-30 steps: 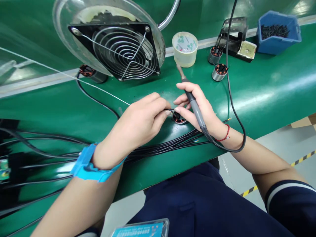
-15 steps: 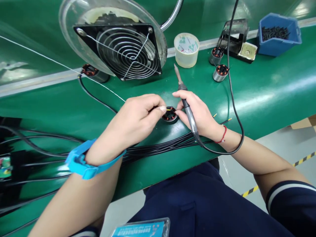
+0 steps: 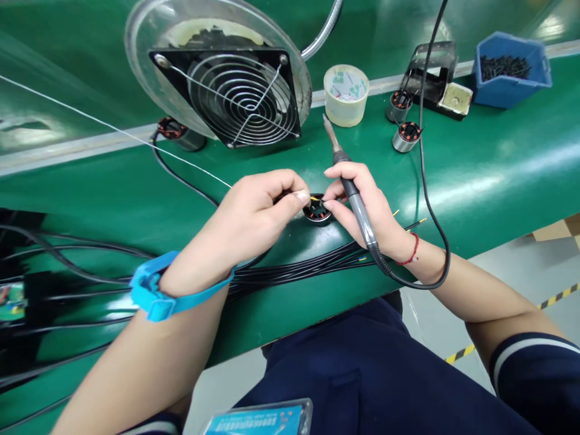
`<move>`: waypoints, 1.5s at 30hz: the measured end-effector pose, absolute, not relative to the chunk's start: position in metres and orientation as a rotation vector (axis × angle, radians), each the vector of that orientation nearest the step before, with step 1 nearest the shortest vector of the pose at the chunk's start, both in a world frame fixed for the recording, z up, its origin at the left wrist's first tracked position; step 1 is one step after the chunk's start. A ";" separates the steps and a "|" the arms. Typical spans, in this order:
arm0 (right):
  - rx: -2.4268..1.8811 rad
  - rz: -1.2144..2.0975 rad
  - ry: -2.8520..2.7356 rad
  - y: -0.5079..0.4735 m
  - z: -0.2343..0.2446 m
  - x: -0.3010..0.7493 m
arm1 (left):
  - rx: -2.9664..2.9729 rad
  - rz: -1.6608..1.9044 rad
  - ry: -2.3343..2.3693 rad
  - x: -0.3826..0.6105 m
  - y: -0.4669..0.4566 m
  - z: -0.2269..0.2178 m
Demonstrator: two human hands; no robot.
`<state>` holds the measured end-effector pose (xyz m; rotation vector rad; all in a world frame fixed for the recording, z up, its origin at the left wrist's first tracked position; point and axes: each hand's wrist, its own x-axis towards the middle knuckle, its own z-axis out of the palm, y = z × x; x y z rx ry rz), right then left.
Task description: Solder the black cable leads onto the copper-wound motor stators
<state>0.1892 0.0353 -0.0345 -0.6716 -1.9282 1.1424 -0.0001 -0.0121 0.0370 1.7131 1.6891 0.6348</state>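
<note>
A round motor stator (image 3: 318, 212) with copper windings stands on the green bench between my hands. My left hand (image 3: 269, 205) is closed, pinching a thin yellow wire (image 3: 313, 198) over the stator's top. In my right hand (image 3: 369, 202) a soldering iron (image 3: 357, 202) rests between thumb and forefinger, its tip pointing up and away from the stator. The right fingertips also touch the stator's rim near the wire's end; whether they grip a small lead there I cannot make out. A blue strap (image 3: 158, 290) circles my left wrist.
A fan (image 3: 244, 99) in a clear hood stands behind the stator. Beyond are a tape roll (image 3: 347, 109), two more stators (image 3: 406, 138), an iron stand (image 3: 428, 69) and a blue bin (image 3: 512, 84). Black cables (image 3: 290, 275) run along the bench's near side.
The view has shifted slightly, so most things sit a little further right. Both hands stay at the stator, the fingertips close together around the yellow wire.
</note>
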 end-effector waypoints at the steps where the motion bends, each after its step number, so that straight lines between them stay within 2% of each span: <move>1: -0.677 1.118 -1.974 0.036 -0.034 0.190 | 1.713 0.618 1.691 0.001 -0.012 0.037; 5: -0.661 1.099 -2.103 0.039 -0.033 0.193 | 1.738 0.593 1.684 0.005 -0.013 0.038; 14: -0.610 1.268 -1.892 0.037 -0.033 0.187 | 1.757 0.582 1.718 0.004 -0.011 0.036; 33: -0.766 1.150 -1.937 0.034 -0.036 0.189 | 1.801 0.587 1.624 0.001 -0.010 0.028; 39: -0.725 0.909 -1.920 0.048 -0.040 0.204 | 1.930 0.415 1.620 -0.016 -0.013 0.042; 45: -0.844 0.886 -1.835 0.061 -0.039 0.218 | 1.893 0.160 1.954 -0.071 -0.009 0.056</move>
